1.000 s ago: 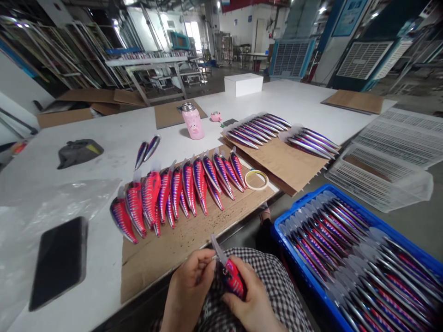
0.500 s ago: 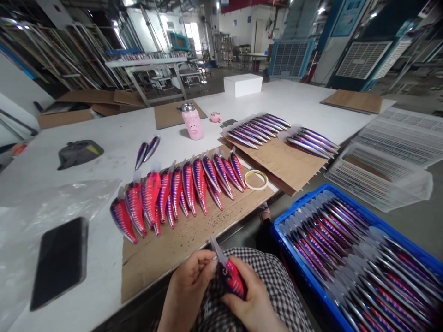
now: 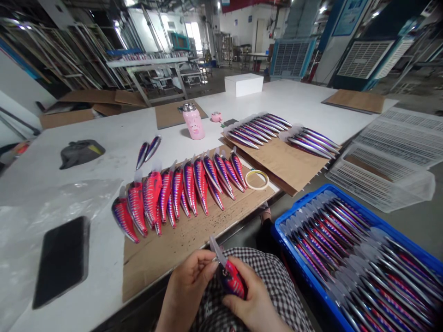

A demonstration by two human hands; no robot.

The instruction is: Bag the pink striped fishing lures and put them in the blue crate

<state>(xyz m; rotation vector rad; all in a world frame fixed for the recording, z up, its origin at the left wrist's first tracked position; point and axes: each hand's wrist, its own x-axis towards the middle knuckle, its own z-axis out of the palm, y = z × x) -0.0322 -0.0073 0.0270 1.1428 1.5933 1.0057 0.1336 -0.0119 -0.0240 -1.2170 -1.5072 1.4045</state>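
Your right hand is closed around a red lure, cradling its body over your lap. Your left hand pinches near the lure's head, fingertips by its clear lip. Just ahead, a row of lures lies on cardboard at the table edge. A blue crate of lures sits to your right, near your knee.

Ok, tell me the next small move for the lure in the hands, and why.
Probably set the lure down at the near end of the lure row on the cardboard sheet. Both the left hand and right hand grip it over the lap, and similar lures already lie side by side there.
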